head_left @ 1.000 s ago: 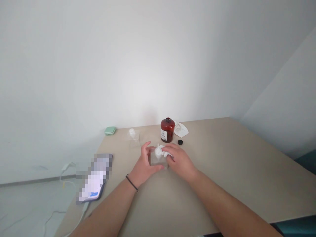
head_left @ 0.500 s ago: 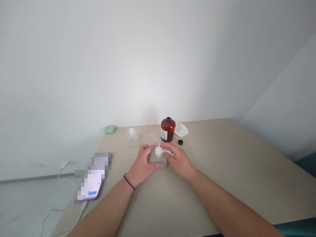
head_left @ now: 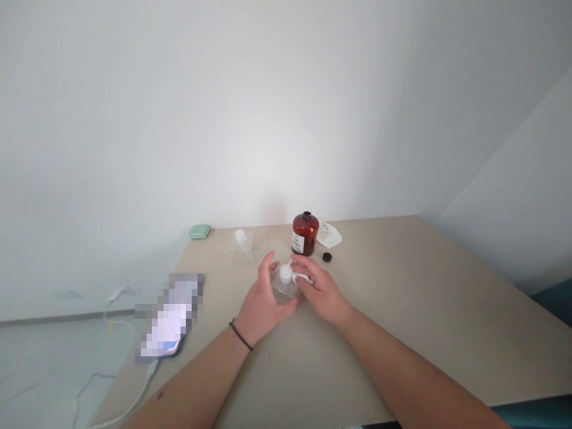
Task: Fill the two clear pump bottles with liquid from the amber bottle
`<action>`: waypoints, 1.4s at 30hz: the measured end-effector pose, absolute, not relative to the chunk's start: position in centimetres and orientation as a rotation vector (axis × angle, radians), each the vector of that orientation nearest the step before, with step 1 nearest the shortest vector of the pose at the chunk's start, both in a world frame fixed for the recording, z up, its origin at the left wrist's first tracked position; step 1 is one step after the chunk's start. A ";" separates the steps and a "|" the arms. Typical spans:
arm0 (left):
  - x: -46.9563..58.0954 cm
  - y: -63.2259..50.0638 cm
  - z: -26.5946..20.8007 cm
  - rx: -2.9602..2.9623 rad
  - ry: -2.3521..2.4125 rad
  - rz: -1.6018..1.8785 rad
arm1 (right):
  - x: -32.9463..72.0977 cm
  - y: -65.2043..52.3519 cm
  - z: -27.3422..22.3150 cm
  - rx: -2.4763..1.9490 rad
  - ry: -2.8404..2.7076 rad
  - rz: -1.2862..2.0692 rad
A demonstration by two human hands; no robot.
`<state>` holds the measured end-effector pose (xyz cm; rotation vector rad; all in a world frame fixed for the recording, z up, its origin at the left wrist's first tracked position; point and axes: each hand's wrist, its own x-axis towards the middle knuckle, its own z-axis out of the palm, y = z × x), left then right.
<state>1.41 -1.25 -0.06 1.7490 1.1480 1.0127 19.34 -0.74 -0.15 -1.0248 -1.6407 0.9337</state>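
Note:
My left hand (head_left: pixel 267 304) is wrapped around a clear square pump bottle (head_left: pixel 285 292), thumb on the near side and fingers on the far side. A white pump head (head_left: pixel 286 273) sits on top of it. My right hand (head_left: pixel 322 291) is closed at the bottle's right side, fingertips touching the pump head. Between its fingers shows a white piece (head_left: pixel 304 277); whether it is the pump's nozzle or tissue, I cannot tell. Just behind stands a brown bottle (head_left: pixel 305 235) with a white label and an uncapped neck. Its right-hand neighbour is a small black cap (head_left: pixel 327 257).
Another clear bottle with a white pump (head_left: pixel 241 239) stands at the back left. A green case (head_left: pixel 199 232) sits on the far left corner. On the table's left edge lies a phone (head_left: pixel 167 322) with a white cable (head_left: pixel 145 387). Crumpled tissue (head_left: pixel 329 236) lies behind the brown bottle.
My left hand has turned the clear bottle, so its corner now points toward me. My left index finger has lifted, and the right hand keeps about the same place.

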 end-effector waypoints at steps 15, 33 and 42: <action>1.3 -1.3 0.1 1.786 1.113 1.178 | 19.6 -0.4 -0.4 -0.953 -1.572 1.040; 2.0 -0.8 -0.5 1.156 0.733 1.284 | 19.1 -1.6 1.3 -0.959 -1.354 0.949; 2.1 -1.4 0.9 0.721 0.497 1.024 | 19.4 -2.1 1.7 -0.829 -1.372 1.225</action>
